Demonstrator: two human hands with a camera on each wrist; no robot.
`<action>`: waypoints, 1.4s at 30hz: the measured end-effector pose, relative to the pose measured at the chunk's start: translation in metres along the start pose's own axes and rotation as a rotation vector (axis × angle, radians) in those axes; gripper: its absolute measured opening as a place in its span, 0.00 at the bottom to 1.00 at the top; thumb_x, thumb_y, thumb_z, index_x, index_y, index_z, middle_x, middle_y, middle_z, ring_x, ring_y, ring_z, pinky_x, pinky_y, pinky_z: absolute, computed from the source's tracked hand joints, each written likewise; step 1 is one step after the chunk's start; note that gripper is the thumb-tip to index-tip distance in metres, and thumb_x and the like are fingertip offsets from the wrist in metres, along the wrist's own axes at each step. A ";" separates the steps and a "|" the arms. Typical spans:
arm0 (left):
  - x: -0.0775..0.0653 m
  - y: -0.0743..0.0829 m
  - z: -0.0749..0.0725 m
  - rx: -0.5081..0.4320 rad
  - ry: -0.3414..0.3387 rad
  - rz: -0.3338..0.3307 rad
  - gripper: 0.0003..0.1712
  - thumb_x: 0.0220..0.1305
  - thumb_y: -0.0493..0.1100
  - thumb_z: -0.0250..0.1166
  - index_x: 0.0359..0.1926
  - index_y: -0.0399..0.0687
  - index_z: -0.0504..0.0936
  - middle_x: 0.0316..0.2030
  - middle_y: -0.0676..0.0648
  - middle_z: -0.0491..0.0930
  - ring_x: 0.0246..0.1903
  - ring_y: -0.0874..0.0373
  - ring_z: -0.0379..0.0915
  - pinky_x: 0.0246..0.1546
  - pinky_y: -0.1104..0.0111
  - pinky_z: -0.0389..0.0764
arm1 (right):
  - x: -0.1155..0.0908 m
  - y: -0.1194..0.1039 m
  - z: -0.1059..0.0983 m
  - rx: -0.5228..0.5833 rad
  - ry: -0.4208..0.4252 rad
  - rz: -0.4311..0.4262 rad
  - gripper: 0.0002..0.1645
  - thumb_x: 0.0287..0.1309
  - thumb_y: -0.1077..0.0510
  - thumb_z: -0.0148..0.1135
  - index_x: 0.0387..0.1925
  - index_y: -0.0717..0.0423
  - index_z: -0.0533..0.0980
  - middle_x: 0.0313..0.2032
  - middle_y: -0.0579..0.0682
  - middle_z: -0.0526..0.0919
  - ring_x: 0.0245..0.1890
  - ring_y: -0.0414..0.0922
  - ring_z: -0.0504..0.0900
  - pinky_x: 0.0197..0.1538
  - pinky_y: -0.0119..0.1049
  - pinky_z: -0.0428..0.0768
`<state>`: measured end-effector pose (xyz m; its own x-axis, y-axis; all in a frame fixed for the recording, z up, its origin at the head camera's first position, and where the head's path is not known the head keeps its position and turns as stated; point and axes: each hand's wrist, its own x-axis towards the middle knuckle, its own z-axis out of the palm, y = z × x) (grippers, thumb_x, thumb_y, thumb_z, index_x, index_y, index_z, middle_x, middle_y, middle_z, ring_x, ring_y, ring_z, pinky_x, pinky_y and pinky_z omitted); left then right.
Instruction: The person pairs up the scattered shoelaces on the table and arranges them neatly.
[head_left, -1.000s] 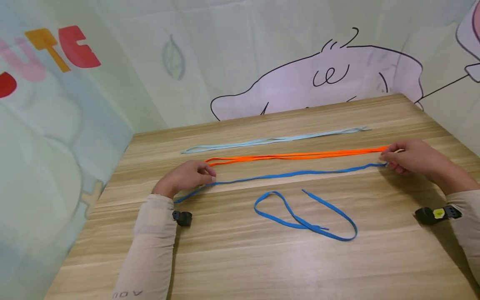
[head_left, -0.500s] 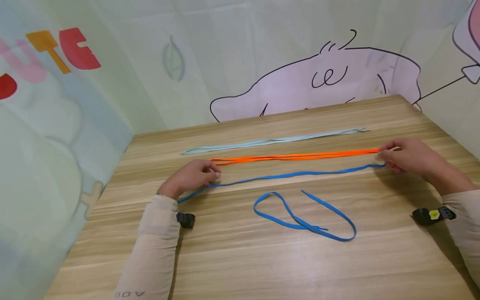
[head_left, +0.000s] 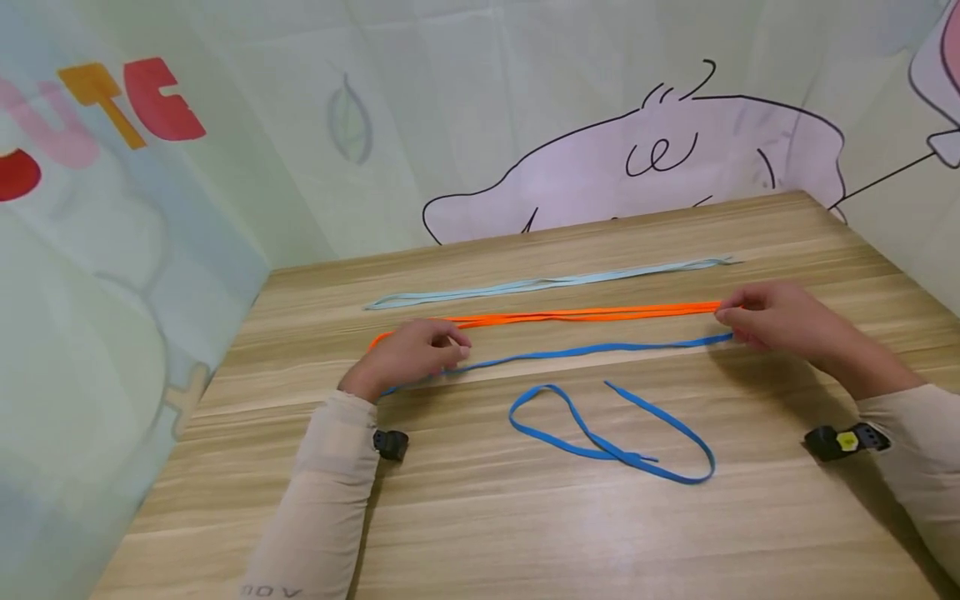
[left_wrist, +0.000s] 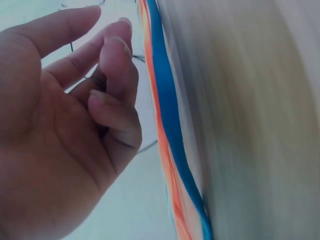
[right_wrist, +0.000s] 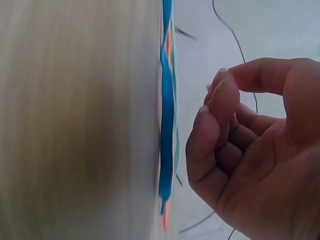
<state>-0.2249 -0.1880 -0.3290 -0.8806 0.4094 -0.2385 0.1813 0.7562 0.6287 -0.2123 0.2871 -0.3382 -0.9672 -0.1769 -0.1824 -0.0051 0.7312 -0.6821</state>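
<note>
A flat blue shoelace (head_left: 577, 351) lies stretched across the wooden table between my two hands. My left hand (head_left: 411, 354) hovers over its left part; in the left wrist view, the loosely bent fingers (left_wrist: 120, 67) and thumb are apart from the lace and hold nothing. Over the lace's right end is my right hand (head_left: 787, 321), hiding that end from the head view. The right wrist view shows the blue lace's tip (right_wrist: 163, 205) lying free beside the loosely curled, unloaded fingers (right_wrist: 202, 132). Just behind runs a doubled orange shoelace (head_left: 585, 315), partly covered by both hands.
Farther back lies a doubled light blue shoelace (head_left: 517, 287), roughly parallel to the orange one. Another blue shoelace (head_left: 617, 451) forms a loose loop in front. Printed fabric (head_left: 390, 200) borders the table (head_left: 480, 533) behind and on the left.
Both hands have slid inward, the left one to the right and the right one to the left. The shoelaces keep their places.
</note>
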 end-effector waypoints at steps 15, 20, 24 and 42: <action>0.008 0.021 0.034 0.032 -0.042 0.145 0.09 0.71 0.46 0.62 0.46 0.51 0.83 0.31 0.53 0.82 0.30 0.57 0.79 0.35 0.63 0.80 | 0.014 -0.041 0.031 0.016 -0.126 -0.130 0.16 0.71 0.53 0.59 0.47 0.63 0.77 0.27 0.51 0.79 0.26 0.47 0.76 0.30 0.37 0.76; 0.011 0.030 0.039 0.034 -0.069 0.142 0.08 0.71 0.46 0.63 0.47 0.51 0.83 0.31 0.53 0.82 0.30 0.57 0.78 0.34 0.64 0.79 | 0.018 -0.049 0.037 0.016 -0.191 -0.159 0.16 0.71 0.52 0.59 0.47 0.62 0.76 0.25 0.51 0.78 0.25 0.48 0.76 0.29 0.37 0.74; 0.012 0.038 0.044 -0.009 -0.134 0.160 0.08 0.71 0.44 0.63 0.47 0.48 0.83 0.29 0.50 0.81 0.28 0.57 0.77 0.32 0.66 0.78 | 0.021 -0.059 0.042 0.009 -0.219 -0.182 0.15 0.71 0.52 0.59 0.46 0.61 0.77 0.24 0.50 0.78 0.23 0.47 0.75 0.28 0.36 0.73; 0.011 0.066 0.060 0.203 -0.228 0.191 0.13 0.69 0.47 0.65 0.53 0.54 0.82 0.31 0.55 0.81 0.30 0.60 0.74 0.36 0.67 0.76 | 0.011 -0.074 0.065 -0.050 -0.463 -0.279 0.10 0.68 0.51 0.63 0.42 0.53 0.78 0.29 0.48 0.79 0.29 0.46 0.77 0.34 0.38 0.77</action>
<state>-0.1967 -0.1030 -0.3351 -0.7061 0.6394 -0.3043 0.4366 0.7314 0.5238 -0.2062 0.1882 -0.3353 -0.7141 -0.6324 -0.3000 -0.2687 0.6435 -0.7167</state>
